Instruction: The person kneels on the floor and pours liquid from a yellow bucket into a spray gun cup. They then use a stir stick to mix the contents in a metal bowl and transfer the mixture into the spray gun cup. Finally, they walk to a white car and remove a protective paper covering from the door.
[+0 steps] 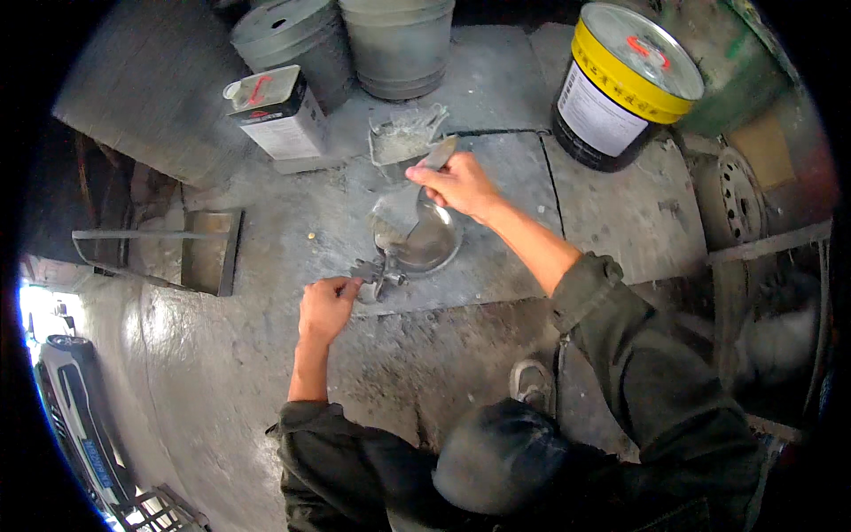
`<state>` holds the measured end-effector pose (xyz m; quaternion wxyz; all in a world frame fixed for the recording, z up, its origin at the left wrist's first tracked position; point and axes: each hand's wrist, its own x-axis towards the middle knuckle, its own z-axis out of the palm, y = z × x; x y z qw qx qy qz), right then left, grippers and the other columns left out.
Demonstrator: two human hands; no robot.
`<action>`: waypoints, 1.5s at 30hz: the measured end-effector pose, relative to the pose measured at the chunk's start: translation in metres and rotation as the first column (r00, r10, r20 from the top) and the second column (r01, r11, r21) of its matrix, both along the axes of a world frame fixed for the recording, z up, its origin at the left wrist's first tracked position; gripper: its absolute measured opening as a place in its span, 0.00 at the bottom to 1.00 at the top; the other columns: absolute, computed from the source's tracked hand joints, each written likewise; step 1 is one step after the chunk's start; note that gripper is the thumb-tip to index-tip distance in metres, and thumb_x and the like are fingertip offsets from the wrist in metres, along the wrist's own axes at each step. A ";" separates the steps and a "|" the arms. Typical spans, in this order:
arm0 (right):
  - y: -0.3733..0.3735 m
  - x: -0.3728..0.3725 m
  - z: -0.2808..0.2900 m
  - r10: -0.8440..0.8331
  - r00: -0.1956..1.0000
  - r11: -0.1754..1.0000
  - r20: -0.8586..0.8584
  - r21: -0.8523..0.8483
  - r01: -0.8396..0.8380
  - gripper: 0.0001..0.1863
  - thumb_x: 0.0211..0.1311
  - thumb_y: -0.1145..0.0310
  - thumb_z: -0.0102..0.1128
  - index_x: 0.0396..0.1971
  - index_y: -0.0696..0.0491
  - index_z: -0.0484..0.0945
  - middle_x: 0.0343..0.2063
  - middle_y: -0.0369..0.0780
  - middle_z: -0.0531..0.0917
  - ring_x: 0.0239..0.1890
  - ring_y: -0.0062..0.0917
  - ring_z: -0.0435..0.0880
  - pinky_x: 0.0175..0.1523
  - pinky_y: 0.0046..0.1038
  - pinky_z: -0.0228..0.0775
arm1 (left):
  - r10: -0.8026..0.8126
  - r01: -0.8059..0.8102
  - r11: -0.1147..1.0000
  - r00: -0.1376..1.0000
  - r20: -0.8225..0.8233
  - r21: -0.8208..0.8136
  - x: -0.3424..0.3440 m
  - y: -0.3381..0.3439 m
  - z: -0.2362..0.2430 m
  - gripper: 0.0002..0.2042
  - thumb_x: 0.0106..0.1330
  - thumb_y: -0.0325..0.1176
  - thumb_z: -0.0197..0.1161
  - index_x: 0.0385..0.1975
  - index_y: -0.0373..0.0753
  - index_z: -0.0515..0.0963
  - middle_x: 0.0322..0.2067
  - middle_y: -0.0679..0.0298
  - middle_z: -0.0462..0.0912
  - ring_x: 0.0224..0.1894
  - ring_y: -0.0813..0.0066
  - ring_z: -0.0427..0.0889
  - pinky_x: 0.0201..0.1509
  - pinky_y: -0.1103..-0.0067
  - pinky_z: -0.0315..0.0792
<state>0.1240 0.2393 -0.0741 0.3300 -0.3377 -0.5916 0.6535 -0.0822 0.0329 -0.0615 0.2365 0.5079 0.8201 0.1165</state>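
Observation:
My right hand (456,182) grips the handle of a flat scraper (399,213), whose blade reaches down over the left side of a round metal dish (434,244). Pale grey material shows at the blade and dish. My left hand (328,306) is closed on a small, irregular grey metal piece (377,279) beside the dish's lower left edge; its exact shape is hard to make out. A crumpled translucent container (403,133) sits just behind the dish.
A rectangular can (284,124), grey drums (394,44) and a black-and-yellow pail (612,106) stand behind. A metal trough (208,257) lies left, a wheel rim (736,191) right. A vehicle (84,417) shows at the lower left. Dusty slabs (612,213) lie under the dish.

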 end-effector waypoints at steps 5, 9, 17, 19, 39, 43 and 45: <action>0.009 0.010 -0.033 -0.319 0.941 0.940 0.112 -0.091 0.330 0.17 0.54 0.58 0.69 0.18 0.55 0.77 0.13 0.34 0.77 0.12 0.16 0.72 0.17 0.22 0.61 | 0.130 -0.109 0.991 0.916 0.380 -0.074 -0.011 0.000 -0.020 0.18 0.66 0.42 0.57 0.23 0.33 0.82 0.12 0.66 0.70 0.11 0.81 0.66 0.15 0.76 0.55; -0.018 0.012 -0.029 -0.357 0.934 0.897 0.014 -0.272 0.347 0.20 0.53 0.57 0.69 0.14 0.55 0.75 0.12 0.35 0.76 0.11 0.16 0.72 0.16 0.21 0.59 | 0.270 -0.190 0.963 0.705 0.656 -0.192 -0.009 0.003 -0.008 0.21 0.68 0.45 0.54 0.23 0.31 0.79 0.11 0.68 0.68 0.10 0.79 0.64 0.14 0.79 0.56; -0.031 0.025 -0.072 -0.368 0.874 0.906 0.318 0.334 0.260 0.20 0.54 0.52 0.67 0.18 0.55 0.78 0.13 0.41 0.80 0.16 0.32 0.80 0.24 0.35 0.68 | 0.424 -0.374 0.882 0.362 0.830 -0.287 -0.018 -0.003 -0.008 0.19 0.69 0.48 0.52 0.36 0.34 0.76 0.17 0.70 0.72 0.11 0.84 0.64 0.12 0.82 0.54; -0.045 0.028 -0.070 -0.315 0.828 0.839 0.465 0.544 0.014 0.20 0.56 0.50 0.64 0.22 0.54 0.79 0.16 0.42 0.81 0.20 0.36 0.81 0.26 0.36 0.70 | 0.376 -0.396 0.889 0.337 0.863 -0.232 -0.006 0.003 0.000 0.15 0.68 0.44 0.55 0.34 0.35 0.74 0.21 0.68 0.75 0.13 0.82 0.67 0.14 0.83 0.60; -0.062 0.020 -0.015 -0.102 0.981 0.924 0.163 0.381 0.033 0.15 0.61 0.57 0.60 0.28 0.55 0.81 0.15 0.40 0.80 0.18 0.23 0.78 0.26 0.26 0.69 | 0.321 -0.335 0.942 0.912 0.254 0.011 0.004 0.002 -0.022 0.13 0.53 0.38 0.66 0.32 0.34 0.82 0.13 0.67 0.74 0.17 0.81 0.70 0.21 0.79 0.64; -0.050 0.010 -0.004 -0.100 0.995 0.985 0.010 0.145 0.098 0.15 0.61 0.58 0.62 0.26 0.57 0.80 0.13 0.36 0.77 0.17 0.14 0.74 0.23 0.23 0.64 | 0.179 -0.195 0.978 0.967 0.180 0.078 0.008 0.006 -0.028 0.20 0.46 0.39 0.69 0.38 0.33 0.82 0.19 0.58 0.80 0.24 0.69 0.80 0.33 0.75 0.73; -0.026 0.012 -0.023 -0.251 0.967 0.952 0.038 0.192 0.239 0.17 0.61 0.57 0.62 0.23 0.57 0.79 0.12 0.35 0.77 0.15 0.16 0.75 0.21 0.24 0.65 | 0.108 -0.126 0.982 0.986 0.130 0.142 0.015 0.004 -0.013 0.17 0.47 0.37 0.68 0.36 0.34 0.82 0.15 0.62 0.76 0.19 0.75 0.76 0.27 0.76 0.69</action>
